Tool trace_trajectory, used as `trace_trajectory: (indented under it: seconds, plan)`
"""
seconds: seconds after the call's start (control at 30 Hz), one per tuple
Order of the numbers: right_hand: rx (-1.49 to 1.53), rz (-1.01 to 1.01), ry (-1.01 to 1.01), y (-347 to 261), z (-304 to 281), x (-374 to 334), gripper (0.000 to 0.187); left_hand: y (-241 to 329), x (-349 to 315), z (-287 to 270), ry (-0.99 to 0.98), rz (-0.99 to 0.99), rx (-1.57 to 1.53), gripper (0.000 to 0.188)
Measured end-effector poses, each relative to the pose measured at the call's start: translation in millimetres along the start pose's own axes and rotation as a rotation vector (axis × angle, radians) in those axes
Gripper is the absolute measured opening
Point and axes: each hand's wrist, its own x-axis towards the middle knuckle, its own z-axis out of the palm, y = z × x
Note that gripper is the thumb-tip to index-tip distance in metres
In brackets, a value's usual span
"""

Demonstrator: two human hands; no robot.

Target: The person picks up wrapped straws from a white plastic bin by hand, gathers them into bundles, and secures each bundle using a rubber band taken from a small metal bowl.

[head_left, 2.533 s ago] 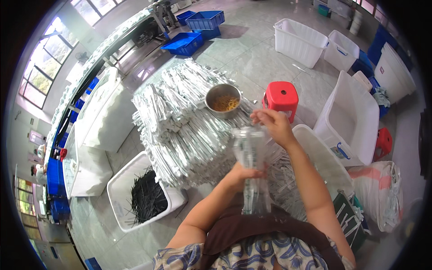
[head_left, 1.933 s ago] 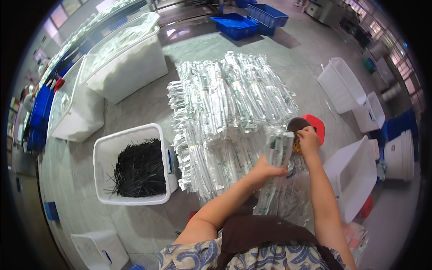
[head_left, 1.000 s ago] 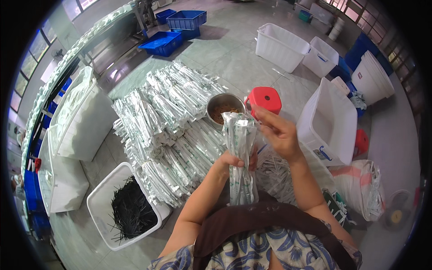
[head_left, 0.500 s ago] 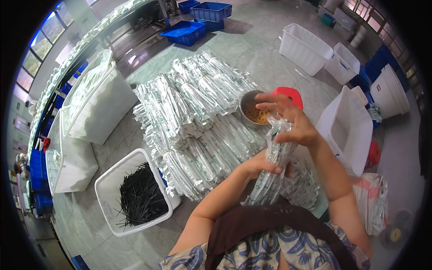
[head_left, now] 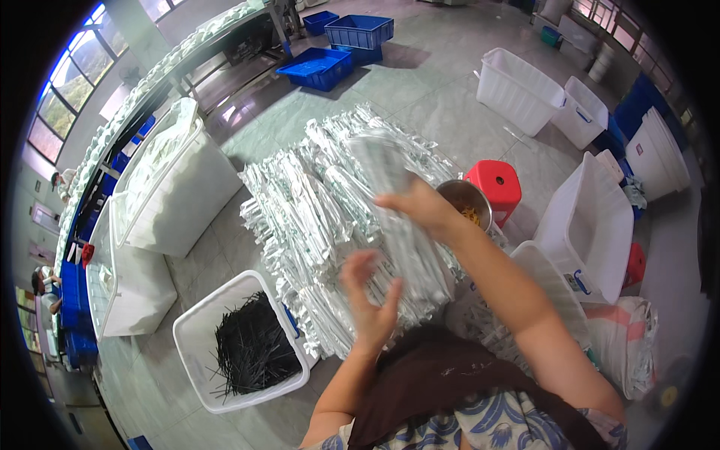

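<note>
My right hand (head_left: 424, 206) is closed around a bundle of clear-wrapped packets (head_left: 379, 163), which is smeared by motion over the stack. My left hand (head_left: 373, 304) is held just below and left of it, with fingers apart and nothing in them. Beneath both hands lies a broad stack of long, thin, silvery-white packets (head_left: 300, 195) with faint green print, piled in layers. Beyond my right forearm is a metal bowl (head_left: 484, 196) holding yellowish rubber bands (head_left: 471, 216). More loose packets (head_left: 487, 322) lie by my lap, partly hidden by my right arm.
A white bin (head_left: 191, 337) with thin black strips (head_left: 255, 345) stands at the left. A red stool (head_left: 499, 187) is beyond the bowl. White tubs (head_left: 592, 225) line the right, and large white bins (head_left: 180, 195) the left. Blue crates (head_left: 319, 71) sit farther off.
My right hand has carried the bundle left and forward, from before my chest to over the stack. My left hand has let go of the bundle and opened. The view has shifted slightly.
</note>
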Motion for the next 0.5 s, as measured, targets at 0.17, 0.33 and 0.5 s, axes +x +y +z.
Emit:
trace_trajectory:
  seconds: [0.17,0.33,0.5]
  plan:
    - [-0.569,0.213,-0.093,22,38,89,0.080,1,43,-41,0.269,0.067,0.214,0.049]
    - [-0.860,-0.621,0.415,79,12,-12,0.045,-14,14,-6,0.209,0.164,0.302,0.038]
    - [-0.581,-0.334,0.422,98,-33,-177,0.018,-18,-58,26,-0.302,0.124,-0.010,0.012]
